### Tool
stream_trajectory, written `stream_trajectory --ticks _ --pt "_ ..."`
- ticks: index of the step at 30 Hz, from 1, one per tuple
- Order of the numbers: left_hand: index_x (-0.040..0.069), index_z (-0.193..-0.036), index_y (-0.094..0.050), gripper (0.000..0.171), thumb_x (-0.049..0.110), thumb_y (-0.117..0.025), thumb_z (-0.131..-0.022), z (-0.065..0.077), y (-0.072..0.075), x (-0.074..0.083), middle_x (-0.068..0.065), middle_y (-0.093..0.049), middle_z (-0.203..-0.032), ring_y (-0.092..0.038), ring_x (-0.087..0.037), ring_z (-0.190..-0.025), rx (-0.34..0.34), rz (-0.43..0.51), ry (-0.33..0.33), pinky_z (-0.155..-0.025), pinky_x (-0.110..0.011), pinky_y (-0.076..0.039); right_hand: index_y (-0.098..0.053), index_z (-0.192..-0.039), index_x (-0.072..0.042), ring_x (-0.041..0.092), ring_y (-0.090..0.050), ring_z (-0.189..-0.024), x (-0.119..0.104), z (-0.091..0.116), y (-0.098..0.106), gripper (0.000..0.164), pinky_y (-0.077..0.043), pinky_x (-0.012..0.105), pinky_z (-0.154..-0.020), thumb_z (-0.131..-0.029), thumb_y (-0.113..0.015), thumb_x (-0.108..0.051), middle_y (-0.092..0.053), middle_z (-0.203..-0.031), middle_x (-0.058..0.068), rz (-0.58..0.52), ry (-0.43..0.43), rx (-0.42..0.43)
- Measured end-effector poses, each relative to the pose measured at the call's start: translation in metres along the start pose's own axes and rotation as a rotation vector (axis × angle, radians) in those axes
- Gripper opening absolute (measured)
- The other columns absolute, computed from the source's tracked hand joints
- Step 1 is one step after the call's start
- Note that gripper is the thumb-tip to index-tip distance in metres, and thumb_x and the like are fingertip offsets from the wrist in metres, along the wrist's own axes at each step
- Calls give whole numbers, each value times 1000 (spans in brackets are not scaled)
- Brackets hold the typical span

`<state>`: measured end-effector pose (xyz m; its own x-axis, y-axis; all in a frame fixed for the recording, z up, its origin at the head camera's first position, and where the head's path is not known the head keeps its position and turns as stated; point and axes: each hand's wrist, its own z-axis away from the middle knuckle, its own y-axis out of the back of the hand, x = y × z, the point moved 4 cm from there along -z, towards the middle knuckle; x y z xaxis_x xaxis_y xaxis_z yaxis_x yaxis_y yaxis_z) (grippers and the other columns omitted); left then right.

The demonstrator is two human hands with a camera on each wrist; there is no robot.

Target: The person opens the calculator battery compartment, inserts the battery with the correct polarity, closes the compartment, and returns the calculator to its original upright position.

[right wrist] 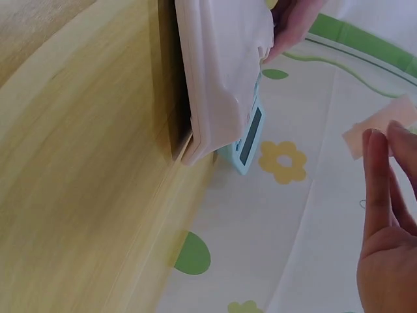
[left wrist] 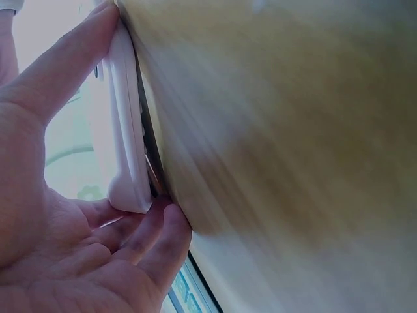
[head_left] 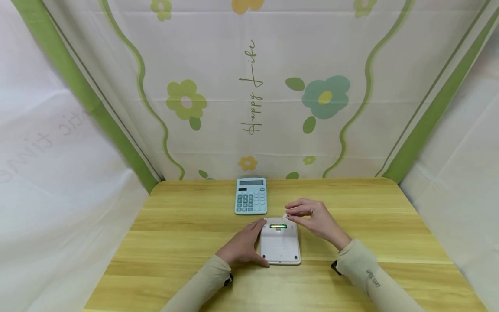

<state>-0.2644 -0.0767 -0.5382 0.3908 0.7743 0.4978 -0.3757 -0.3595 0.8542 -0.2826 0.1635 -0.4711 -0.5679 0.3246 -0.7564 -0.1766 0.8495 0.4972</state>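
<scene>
A pale pink calculator [head_left: 279, 247] lies face down on the table, its back up. In its uncovered battery slot sits a green and gold battery [head_left: 278, 226]. My left hand [head_left: 242, 243] holds the calculator's left side, with the thumb at the near corner and the fingers at the far one; in the left wrist view some fingertips [left wrist: 174, 218] reach down by the underside. Above the calculator's far right corner, my right hand [head_left: 317, 220] pinches a small pale pink battery cover [right wrist: 381, 127] between thumb and fingers, apart from the calculator.
A light blue calculator [head_left: 251, 197] lies face up just beyond the pink one, near the back of the wooden table [head_left: 179, 242]. A flowered curtain [head_left: 273, 143] hangs behind the table's back edge, and white cloth walls [head_left: 70, 173] rise on both sides.
</scene>
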Motion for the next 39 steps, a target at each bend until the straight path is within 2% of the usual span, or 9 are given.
stream_trajectory --ticks 3,7,9,13,16,24,33,39 --pt "14 -165 -26 130 61 -94 -64 1 0 0 -5 -29 -171 -33 -28 -155 -5 2 0 -125 -46 -34 -82 -110 -8 14 -76 -93 0 -1 -5 20 -63 28 -77 -91 -78 -4 -78 -110 5 59 6 -57" --pt "14 -165 -25 130 61 -93 -65 1 0 -1 -5 -30 -171 -33 -27 -155 -4 -2 0 -125 -45 -34 -83 -106 -13 4 -68 -80 -3 -3 -13 19 -59 21 -69 -89 -80 -5 -79 -95 -1 201 86 -88" --pt "14 -165 -25 130 61 -94 -65 1 0 -1 -5 -30 -170 -34 -27 -155 0 -4 -4 -125 -45 -35 -84 -103 -12 1 -63 -74 -5 -4 -18 18 -56 19 -64 -86 -82 -3 -78 -89 -2 280 138 -90" --pt "14 -165 -25 129 60 -94 -66 0 0 0 -4 -29 -171 -33 -27 -155 -1 -6 -4 -125 -44 -35 -84 -97 -11 1 -56 -68 -8 -8 -30 16 -50 17 -59 -82 -86 -4 -73 -79 -4 449 208 -93" --pt "14 -165 -25 129 60 -93 -66 0 0 0 -4 -29 -171 -33 -27 -155 1 -10 -3 -124 -44 -35 -84 -93 -11 5 -58 -67 -8 -11 -40 13 -51 18 -62 -81 -87 -6 -71 -77 -4 537 224 -110" --pt "13 -165 -25 129 60 -93 -66 0 -1 0 -3 -29 -171 -33 -26 -155 2 -5 -15 -125 -44 -35 -83 -86 -13 10 -66 -74 -3 -14 -57 12 -58 22 -68 -78 -89 -6 -75 -80 -2 608 209 -162" --pt "14 -165 -25 129 61 -93 -66 -1 0 -1 -3 -29 -171 -33 -25 -155 4 -8 -11 -125 -44 -35 -84 -86 -17 9 -59 -74 2 -12 -59 12 -55 22 -66 -78 -91 -12 -75 -80 -6 658 252 -156" --pt "13 -165 -26 129 60 -93 -66 0 0 0 -4 -30 -170 -33 -26 -155 4 -9 -10 -125 -44 -35 -85 -88 -17 9 -66 -74 5 -10 -60 14 -58 25 -68 -77 -91 -12 -74 -81 -6 643 237 -164"
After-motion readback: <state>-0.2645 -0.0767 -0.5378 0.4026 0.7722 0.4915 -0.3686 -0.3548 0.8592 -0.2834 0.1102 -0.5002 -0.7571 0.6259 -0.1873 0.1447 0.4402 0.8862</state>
